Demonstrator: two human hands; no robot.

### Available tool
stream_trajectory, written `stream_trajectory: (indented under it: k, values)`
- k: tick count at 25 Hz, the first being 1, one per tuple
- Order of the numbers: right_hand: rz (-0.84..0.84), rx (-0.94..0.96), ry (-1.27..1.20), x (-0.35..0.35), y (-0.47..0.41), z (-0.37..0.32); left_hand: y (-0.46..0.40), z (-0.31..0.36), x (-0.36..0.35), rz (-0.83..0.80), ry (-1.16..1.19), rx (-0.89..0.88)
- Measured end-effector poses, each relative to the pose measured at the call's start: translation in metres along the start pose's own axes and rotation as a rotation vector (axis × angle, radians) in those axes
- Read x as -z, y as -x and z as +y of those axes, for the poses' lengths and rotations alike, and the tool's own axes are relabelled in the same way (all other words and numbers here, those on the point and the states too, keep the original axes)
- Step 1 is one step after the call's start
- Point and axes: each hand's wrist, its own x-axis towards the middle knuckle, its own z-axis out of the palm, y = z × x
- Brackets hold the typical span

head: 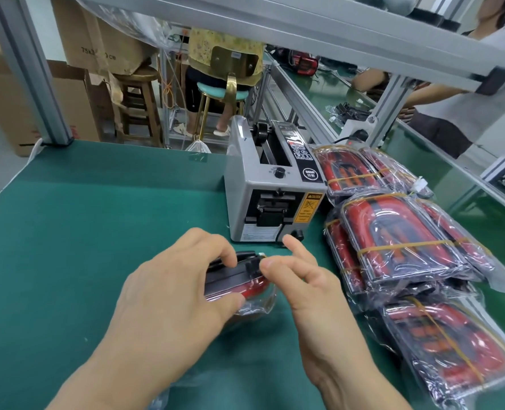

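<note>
Hands (174, 291) (301, 282) on bagged red device (245, 284)

Left hand (168, 291) around bagged red-black device (234, 279), right hand (303, 281) at its edge

Bagged device (246, 281): mostly under the left hand (174, 291), only a red-and-black end showing.
Right hand (313, 294): pinching or just touching, can't tell.
Warning label (308, 213): print too small to read.
Nearest bundle (452, 353): cut off by the bottom-right corner.

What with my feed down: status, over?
Left hand grips bagged red-black unit. Right hand open, thumb at its top edge. Tape dispenser behind, not touching.
</note>
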Motion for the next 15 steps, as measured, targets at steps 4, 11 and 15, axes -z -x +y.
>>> stream_trajectory:
  k: [4,11,15]
  values:
    - [0.050,-0.023,0.009,-0.0019,0.0001,0.0021,0.0014,-0.0005,0.0000,0.014,0.021,-0.019]
    - [0.049,-0.028,0.033,-0.0034,-0.0023,0.0030,0.0023,0.0007,0.0011,0.006,0.024,-0.023]
    - [0.091,-0.026,0.065,-0.0047,-0.0005,0.0033,0.0020,0.0014,0.0021,-0.008,0.010,-0.027]
